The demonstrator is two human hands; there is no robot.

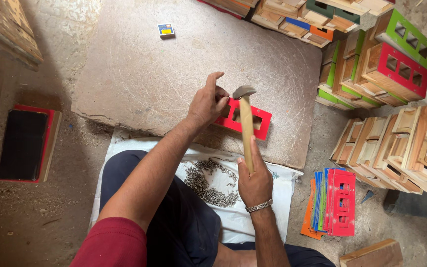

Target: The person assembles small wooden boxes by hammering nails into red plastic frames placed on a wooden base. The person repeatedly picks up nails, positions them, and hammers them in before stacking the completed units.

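My right hand (254,182) grips the lower end of a hammer's wooden handle (246,129), with the metal head (243,91) raised over a red panel with rectangular cut-outs (263,121). The panel lies on a flat stone slab (139,69). My left hand (207,102) rests on the panel's left end, fingers pinched together near the hammer head; whatever is between them is too small to see. A pile of small nails (212,183) lies on a white cloth (273,202) over my lap.
Stacks of wooden box frames with red and green fronts (396,71) fill the right side. A stack of coloured cut-out panels (334,202) lies on the floor. A small box (166,30) sits on the slab's far side. A dark tray (24,145) lies at left.
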